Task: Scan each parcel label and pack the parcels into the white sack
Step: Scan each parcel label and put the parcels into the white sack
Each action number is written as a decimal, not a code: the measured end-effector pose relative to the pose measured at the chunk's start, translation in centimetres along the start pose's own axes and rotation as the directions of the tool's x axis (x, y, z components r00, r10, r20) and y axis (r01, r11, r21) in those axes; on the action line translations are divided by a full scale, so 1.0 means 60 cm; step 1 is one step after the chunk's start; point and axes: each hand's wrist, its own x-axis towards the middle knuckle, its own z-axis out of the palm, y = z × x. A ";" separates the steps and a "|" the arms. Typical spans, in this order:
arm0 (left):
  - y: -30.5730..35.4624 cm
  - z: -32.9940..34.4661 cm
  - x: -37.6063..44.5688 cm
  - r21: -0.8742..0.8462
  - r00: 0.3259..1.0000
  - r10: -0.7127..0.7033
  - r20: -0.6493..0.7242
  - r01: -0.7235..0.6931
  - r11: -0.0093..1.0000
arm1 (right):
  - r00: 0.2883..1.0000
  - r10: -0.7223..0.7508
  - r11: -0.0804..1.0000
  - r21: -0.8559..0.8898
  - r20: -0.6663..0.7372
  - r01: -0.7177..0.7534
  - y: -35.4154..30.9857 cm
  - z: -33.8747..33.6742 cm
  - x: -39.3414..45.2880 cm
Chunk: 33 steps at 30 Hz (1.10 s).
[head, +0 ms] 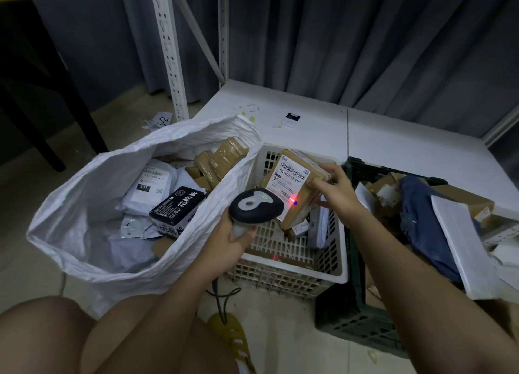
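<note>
Her right hand [334, 188] grips the parcel [295, 185] tilted over the white crate [295, 264], label towards the scanner [254, 205] clasped in her left hand [236, 239]

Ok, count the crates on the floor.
2: a white crate beside the white sack, and a dark green crate to its right. Others may sit out of view.

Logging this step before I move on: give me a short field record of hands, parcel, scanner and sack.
left hand: grips scanner
right hand: holds brown parcel over white basket
scan light: red dot on parcel label
white sack: open, left of basket, several parcels inside
green crate: right of basket, more parcels
</note>
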 end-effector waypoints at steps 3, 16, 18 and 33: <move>0.011 -0.005 -0.005 -0.007 0.999 -0.003 -0.049 0.003 1.000 | 1.000 -0.017 1.000 0.015 0.010 0.017 -0.015 0.011 -0.012; 0.062 -0.219 -0.004 0.046 0.870 0.054 -0.490 -0.036 0.998 | 0.995 -0.062 0.982 0.183 0.077 0.047 -0.108 0.241 -0.012; 0.056 -0.250 0.006 0.051 0.855 0.033 -0.518 -0.007 0.999 | 1.000 0.030 0.977 0.212 0.003 -0.030 -0.118 0.291 0.010; 0.026 -0.257 0.083 0.081 0.886 0.022 -0.464 0.018 0.997 | 0.928 0.015 0.948 -0.300 0.372 0.105 -0.050 0.331 0.050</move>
